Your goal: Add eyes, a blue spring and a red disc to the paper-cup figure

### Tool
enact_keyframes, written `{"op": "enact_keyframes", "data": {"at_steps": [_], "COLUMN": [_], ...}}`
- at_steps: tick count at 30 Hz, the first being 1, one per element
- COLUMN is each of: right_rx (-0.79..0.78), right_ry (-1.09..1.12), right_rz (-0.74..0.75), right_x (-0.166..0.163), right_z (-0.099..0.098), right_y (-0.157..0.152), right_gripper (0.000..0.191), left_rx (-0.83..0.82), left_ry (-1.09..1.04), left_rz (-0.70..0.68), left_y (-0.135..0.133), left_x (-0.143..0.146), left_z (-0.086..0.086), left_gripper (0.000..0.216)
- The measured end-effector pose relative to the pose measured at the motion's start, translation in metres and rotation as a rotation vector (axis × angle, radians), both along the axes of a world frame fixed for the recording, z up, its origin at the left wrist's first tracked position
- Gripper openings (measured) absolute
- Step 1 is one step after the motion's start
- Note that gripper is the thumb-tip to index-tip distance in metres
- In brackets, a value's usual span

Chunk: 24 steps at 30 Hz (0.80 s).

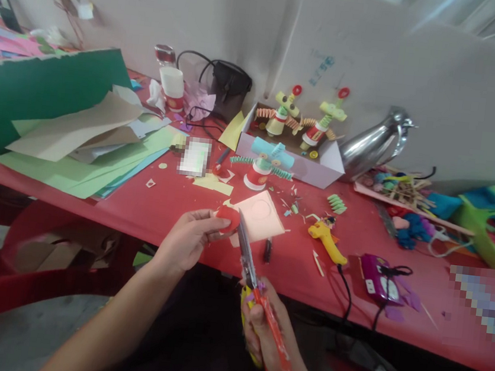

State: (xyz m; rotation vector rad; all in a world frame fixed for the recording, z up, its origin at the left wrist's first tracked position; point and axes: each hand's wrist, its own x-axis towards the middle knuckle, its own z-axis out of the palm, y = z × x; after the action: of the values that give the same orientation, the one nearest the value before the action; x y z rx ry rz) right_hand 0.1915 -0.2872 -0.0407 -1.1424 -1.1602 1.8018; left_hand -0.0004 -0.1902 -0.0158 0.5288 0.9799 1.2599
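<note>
Between the thumb and fingers of my left hand (pixel 191 232) is a round red paper piece (pixel 227 218). My right hand (pixel 265 324) grips scissors (pixel 247 263) with red and yellow handles, their blades pointing up at the edge of the red paper. Just beyond lies a pale pink paper square (pixel 262 216) with a circle marked on it. A dark pen-like tool (pixel 267 250) rests by its lower corner. Past the square stands a paper-cup figure (pixel 257 175) with a light blue tube head and folded green arms.
Two similar figures (pixel 277 117) stand in a white box (pixel 292 161) at the back. A yellow glue gun (pixel 328 239) and its cord lie to the right, near a purple device (pixel 382 281). Stacked paper sheets (pixel 87 137) cover the left side. A metal jug (pixel 375 140) leans at the wall.
</note>
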Motion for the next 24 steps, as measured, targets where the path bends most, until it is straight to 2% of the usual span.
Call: {"op": "enact_keyframes", "data": {"at_steps": [18, 24], "right_rx": [0.015, 0.022], "right_ry": [-0.041, -0.056], "right_rz": [-0.055, -0.068], "right_x": [-0.0031, -0.0052], "right_z": [0.0037, -0.001], "right_y": [-0.002, -0.0006], "right_gripper": [0.057, 0.054], "left_rx": [0.023, -0.009], "left_ry": [-0.012, -0.041], "left_rz": [-0.009, 0.09], "left_y": [0.0034, 0.0031], "left_x": [-0.0066, 0.0011], "left_z": [-0.0019, 0.0013], "left_gripper": [0.012, 0.018]}}
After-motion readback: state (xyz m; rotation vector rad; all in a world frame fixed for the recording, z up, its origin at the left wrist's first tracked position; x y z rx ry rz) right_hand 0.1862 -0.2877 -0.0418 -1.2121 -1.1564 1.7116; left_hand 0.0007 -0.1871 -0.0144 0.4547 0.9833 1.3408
